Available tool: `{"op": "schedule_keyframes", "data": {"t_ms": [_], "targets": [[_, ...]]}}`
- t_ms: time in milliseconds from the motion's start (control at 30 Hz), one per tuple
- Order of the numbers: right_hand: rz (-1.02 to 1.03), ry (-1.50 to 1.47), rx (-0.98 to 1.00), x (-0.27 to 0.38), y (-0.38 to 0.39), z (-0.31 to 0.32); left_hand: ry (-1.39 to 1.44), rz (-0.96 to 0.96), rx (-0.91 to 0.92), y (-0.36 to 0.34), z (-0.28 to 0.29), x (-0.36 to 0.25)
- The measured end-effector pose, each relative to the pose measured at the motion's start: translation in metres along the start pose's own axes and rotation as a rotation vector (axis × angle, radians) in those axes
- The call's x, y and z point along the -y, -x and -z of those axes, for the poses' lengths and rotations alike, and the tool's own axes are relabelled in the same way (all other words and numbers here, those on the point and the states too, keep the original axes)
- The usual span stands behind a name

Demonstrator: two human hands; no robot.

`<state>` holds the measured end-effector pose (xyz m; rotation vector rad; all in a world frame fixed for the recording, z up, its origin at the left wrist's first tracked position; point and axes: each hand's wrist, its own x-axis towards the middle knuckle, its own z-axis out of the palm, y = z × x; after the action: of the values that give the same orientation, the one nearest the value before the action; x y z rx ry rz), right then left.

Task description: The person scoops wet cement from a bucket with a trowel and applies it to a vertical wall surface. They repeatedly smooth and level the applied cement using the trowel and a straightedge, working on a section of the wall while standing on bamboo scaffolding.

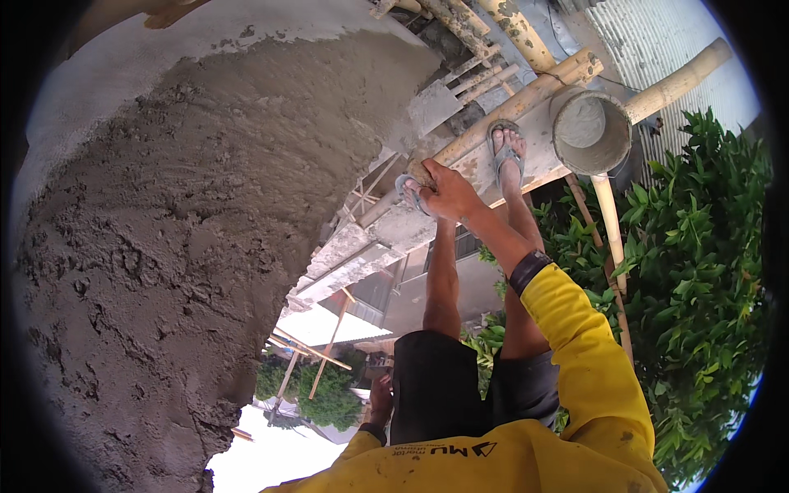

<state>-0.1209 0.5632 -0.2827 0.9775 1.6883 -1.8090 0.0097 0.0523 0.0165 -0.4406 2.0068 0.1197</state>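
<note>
My right hand is stretched forward, its fingers closed around a brown, mortar-smeared, wooden-looking piece. Most of that piece is hidden in the grip, so its kind cannot be told. Beside it on the left rises a broad wall face coated in wet grey mortar, rough and pitted low down and smoother toward the top. Low at my left side, my left hand is partly covered by my sleeve and shorts. Its fingers look curled against a small dark thing that I cannot make out.
My sandalled feet stand on a narrow mortar-splashed plank high above ground. A round bucket with grey residue sits right of them. Bamboo poles cross around it. Leafy branches crowd the right side.
</note>
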Motion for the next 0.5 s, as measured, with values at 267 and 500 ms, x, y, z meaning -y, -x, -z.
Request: {"op": "schedule_keyframes", "data": {"t_ms": [267, 500], "targets": [[-0.088, -0.503, 0.474, 0.028, 0.064, 0.086, 0.047, -0.051, -0.024, -0.007, 0.005, 0.000], [0.171, -0.313, -0.489, 0.032, 0.061, 0.140, -0.111, -0.142, 0.031, -0.004, 0.007, 0.002]]}}
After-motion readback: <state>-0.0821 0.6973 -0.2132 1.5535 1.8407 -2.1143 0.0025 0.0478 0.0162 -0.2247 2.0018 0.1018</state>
